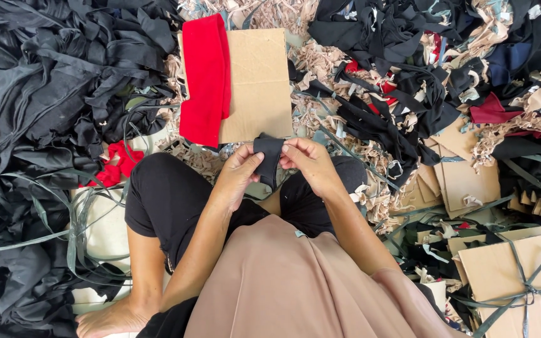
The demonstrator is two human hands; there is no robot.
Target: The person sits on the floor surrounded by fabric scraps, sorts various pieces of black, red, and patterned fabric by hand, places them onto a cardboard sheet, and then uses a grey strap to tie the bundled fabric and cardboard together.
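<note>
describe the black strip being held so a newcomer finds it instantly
Start at the flat cardboard sheet with the red cloth draped on it. Just below, both hands pinch a black fabric strip: left hand, right hand. Only this scrap is held.

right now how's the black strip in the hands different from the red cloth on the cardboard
The black strip is held up, pinched between the left hand and right hand; the red cloth lies untouched, draped over the left edge of the cardboard.
The black strip is small and narrow; the red cloth is far longer and wider.
The black strip is dark and hangs folded; the red cloth is bright and mostly flat.
Both are soft fabric pieces.
</note>
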